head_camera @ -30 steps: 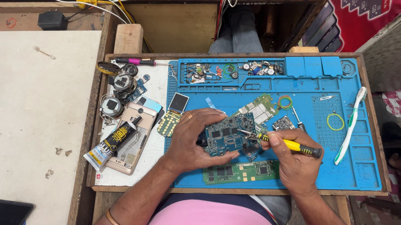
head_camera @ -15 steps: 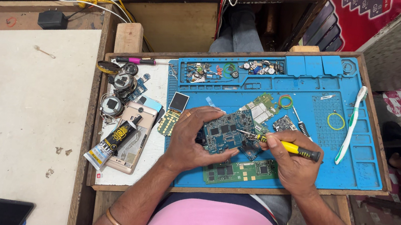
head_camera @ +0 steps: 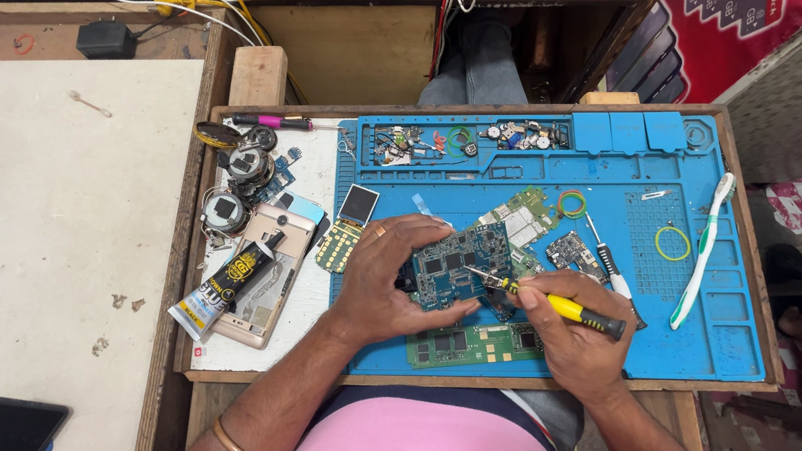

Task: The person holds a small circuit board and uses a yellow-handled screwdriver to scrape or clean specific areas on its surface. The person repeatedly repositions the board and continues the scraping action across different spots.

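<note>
A person's left hand [head_camera: 385, 279] grips a blue-green circuit board [head_camera: 457, 267], fingers curled over its left edge and thumb pressed under its lower edge, holding it just above a blue silicone repair mat [head_camera: 702, 320]. The right hand [head_camera: 573, 346] pinches a yellow-handled screwdriver [head_camera: 563, 306] between thumb and forefinger, its tip touching the board's right side. A green circuit board [head_camera: 468, 344] lies just below the fingers of both hands; a white toothbrush [head_camera: 702, 250] rests well to the right of the right hand. A tube of glue [head_camera: 223, 286] lies left of the left hand.
</note>
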